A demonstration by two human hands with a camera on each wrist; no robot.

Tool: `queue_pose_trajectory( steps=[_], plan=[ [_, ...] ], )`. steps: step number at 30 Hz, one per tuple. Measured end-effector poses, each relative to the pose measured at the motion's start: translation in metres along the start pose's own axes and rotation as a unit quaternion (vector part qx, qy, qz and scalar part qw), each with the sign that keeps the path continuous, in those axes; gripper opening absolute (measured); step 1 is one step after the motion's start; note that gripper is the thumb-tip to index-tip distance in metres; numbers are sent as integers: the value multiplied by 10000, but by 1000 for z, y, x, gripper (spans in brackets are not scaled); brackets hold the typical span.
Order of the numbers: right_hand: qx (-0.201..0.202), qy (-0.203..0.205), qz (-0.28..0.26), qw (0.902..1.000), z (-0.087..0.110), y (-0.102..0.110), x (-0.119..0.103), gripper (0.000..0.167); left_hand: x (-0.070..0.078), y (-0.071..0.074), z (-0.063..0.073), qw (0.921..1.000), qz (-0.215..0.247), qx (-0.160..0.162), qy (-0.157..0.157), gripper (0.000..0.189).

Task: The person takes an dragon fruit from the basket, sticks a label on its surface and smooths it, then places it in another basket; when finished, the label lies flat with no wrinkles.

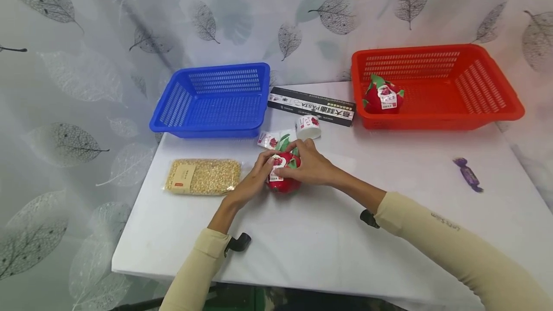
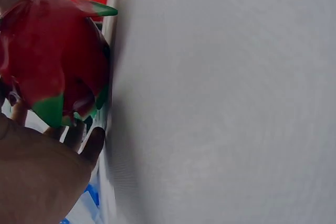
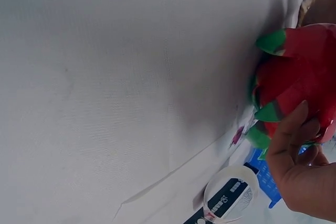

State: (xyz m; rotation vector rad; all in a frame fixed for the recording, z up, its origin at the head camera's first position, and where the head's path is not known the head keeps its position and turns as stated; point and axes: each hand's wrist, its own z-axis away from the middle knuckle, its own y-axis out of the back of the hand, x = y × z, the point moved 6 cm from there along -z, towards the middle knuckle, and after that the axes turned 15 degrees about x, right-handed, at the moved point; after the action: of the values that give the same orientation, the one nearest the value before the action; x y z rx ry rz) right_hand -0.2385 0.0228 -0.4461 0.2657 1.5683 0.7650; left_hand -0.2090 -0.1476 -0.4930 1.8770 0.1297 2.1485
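Between both hands, close over the white table, is a glossy red dragon fruit [image 1: 286,185] with green-tipped scales. A white label [image 1: 275,175] printed with a red fruit shows on its upper side. My left hand [image 1: 256,175] holds the fruit from the left, its fingers at the label's edge. The right hand [image 1: 314,166] grips the opposite side with curved fingers, thumb over the label. In the left wrist view the red underside [image 2: 47,51] of the fruit shows; in the right wrist view, right-hand fingertips [image 3: 298,114] rest against the scales.
Beyond the hands stand a label roll [image 1: 308,131] with its strip [image 1: 269,139] and a black pasta box [image 1: 311,106]. A blue basket [image 1: 207,133] is back left; a red basket [image 1: 436,123] holds another labelled dragon fruit [image 1: 383,95]. Bagged yellow grain [image 1: 211,176] and a purple-wrapped candy [image 1: 468,174] flank them.
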Motion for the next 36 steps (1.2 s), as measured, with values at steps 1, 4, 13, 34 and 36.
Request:
queue_pose_trajectory(
  steps=[1, 4, 13, 34, 36],
  plan=[
    [3, -13, 31, 10000, 0, 0, 0, 75, 1, -1, -1, 10000, -2, 36, 15, 48],
    [-18, -75, 180, 9998, 2, 0, 1, 81, 5, -2, -3, 9997, -61, 220, 120, 48],
    [145, 14, 827, 9965, 3, 2, 0, 87, 20, -5, -13, 9977, -320, 556, 211, 36],
    [-804, 14, 2238, 9713, -6, -14, -27, 107, 19, 7, 54, 9549, -2812, -91, -946, 81],
    [-1016, -40, 2111, 9722, -5, -16, -28, 108, 12, 1, 58, 9517, -2943, -287, -826, 94]
  ],
)
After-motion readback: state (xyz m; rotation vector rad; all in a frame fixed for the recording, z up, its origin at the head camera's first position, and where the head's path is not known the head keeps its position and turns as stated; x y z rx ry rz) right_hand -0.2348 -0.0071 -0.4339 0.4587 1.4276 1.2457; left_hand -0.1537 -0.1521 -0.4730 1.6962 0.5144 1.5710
